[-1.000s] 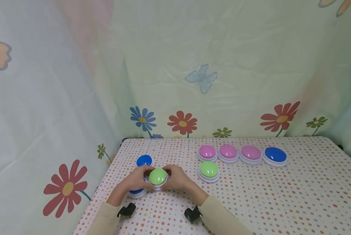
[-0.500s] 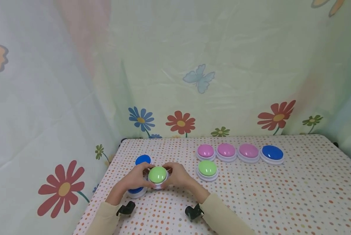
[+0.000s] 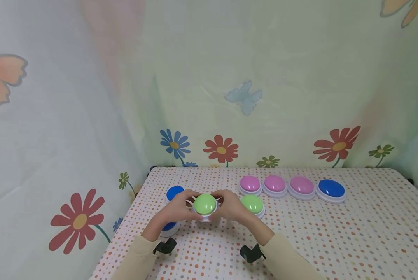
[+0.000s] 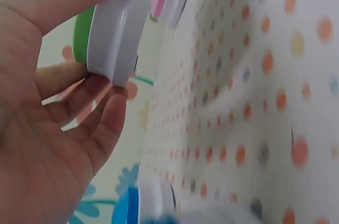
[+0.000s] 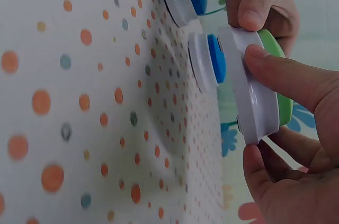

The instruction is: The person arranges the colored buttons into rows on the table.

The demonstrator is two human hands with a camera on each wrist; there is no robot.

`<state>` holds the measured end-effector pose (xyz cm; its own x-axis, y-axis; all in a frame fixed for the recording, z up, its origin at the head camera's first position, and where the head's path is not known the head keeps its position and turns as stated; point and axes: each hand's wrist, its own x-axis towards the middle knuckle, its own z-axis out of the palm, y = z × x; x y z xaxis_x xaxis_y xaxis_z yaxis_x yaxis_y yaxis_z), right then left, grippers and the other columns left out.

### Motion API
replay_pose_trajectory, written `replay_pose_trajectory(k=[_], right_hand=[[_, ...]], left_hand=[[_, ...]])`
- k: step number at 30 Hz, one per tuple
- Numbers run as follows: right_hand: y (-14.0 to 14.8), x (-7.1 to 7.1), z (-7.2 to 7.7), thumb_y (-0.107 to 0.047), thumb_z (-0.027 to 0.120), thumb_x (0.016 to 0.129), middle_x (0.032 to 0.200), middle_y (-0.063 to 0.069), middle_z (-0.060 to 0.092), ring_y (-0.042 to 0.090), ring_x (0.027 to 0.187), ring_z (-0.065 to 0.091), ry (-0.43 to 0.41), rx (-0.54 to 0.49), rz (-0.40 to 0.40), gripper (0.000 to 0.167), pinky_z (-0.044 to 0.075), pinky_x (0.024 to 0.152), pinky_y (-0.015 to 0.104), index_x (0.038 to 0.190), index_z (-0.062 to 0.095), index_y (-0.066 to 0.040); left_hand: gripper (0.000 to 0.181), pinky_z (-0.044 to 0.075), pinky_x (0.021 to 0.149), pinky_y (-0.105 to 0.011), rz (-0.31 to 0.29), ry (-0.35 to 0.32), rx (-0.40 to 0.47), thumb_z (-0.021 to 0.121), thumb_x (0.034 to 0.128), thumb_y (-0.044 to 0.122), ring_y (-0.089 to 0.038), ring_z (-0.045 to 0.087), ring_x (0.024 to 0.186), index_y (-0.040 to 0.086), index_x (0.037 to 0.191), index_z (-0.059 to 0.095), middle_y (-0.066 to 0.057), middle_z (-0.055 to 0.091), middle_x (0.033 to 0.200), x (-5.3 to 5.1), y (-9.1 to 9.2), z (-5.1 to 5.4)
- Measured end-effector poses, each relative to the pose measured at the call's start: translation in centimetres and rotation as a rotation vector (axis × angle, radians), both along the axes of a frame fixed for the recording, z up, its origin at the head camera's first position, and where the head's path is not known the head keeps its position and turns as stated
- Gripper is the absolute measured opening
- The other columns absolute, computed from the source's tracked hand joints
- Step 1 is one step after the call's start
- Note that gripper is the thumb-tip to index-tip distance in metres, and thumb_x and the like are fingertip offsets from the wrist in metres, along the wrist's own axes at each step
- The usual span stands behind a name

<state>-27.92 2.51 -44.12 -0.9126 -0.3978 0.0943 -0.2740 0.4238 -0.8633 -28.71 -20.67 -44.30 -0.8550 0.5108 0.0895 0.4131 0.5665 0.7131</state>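
1. One green push button (image 3: 205, 204) is held above the tabletop (image 3: 299, 245), between the left hand (image 3: 179, 208) and the right hand (image 3: 232, 206).
2. White base (image 5: 259, 108) is gripped from both sides by curled fingers (image 5: 256, 164) of both hands.
3. Second green button (image 3: 252, 203) is partly covered by the right hand; behind it, three pink buttons (image 3: 274, 182) and a blue button (image 3: 331, 188) are lined up.
4. Two more blue buttons (image 3: 175, 191) are partly hidden by the left hand.
5. Progress, judged: lift done, set-down not yet made.
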Motion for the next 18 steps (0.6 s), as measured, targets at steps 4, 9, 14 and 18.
replay_pose_trajectory(k=[4,9,14,18], right_hand=[[1.4,0.3,0.4,-0.012,0.092,0.06,0.111,0.004,0.064,0.021,0.098,0.059,0.014,0.012,-0.024,0.068,0.052,0.081,0.037,0.122,0.064,-0.006],[3.4,1.2,0.8,-0.011,0.092,0.059,0.11,0.004,0.063,0.022,0.098,0.059,0.037,0.017,-0.066,0.071,0.052,0.083,0.039,0.123,0.062,-0.005],[4.9,2.0,1.7,-0.018,0.095,0.057,0.109,0.003,0.063,0.021,0.098,0.059,0.107,0.058,-0.118,0.073,0.051,0.083,0.042,0.121,0.063,-0.006],[6.5,2.1,2.1,-0.019,0.095,0.058,0.109,0.002,0.064,0.02,0.097,0.059,0.127,0.069,-0.148,0.072,0.052,0.083,0.042,0.121,0.063,-0.007]], left_hand=[[0.066,0.052,0.082,-0.029,-0.01,0.019,-0.003,0.087,0.0724,0.035,-0.016,0.055,0.103,0.015,0.129,0.059,0.005,0.056,0.118,-0.1,1.8,0.4],[0.065,0.051,0.085,-0.03,-0.032,0.037,0.025,0.087,0.0724,0.032,-0.015,0.056,0.102,0.014,0.129,0.059,0.005,0.057,0.117,0.0,4.3,0.8],[0.068,0.051,0.085,-0.028,-0.035,0.046,0.05,0.088,0.0704,0.032,-0.013,0.055,0.102,0.014,0.129,0.059,0.005,0.056,0.118,-0.1,6.4,1.0],[0.069,0.05,0.085,-0.025,-0.05,0.057,0.053,0.088,0.0704,0.031,-0.014,0.055,0.103,0.013,0.129,0.058,0.005,0.056,0.118,-0.2,8.1,1.4]])
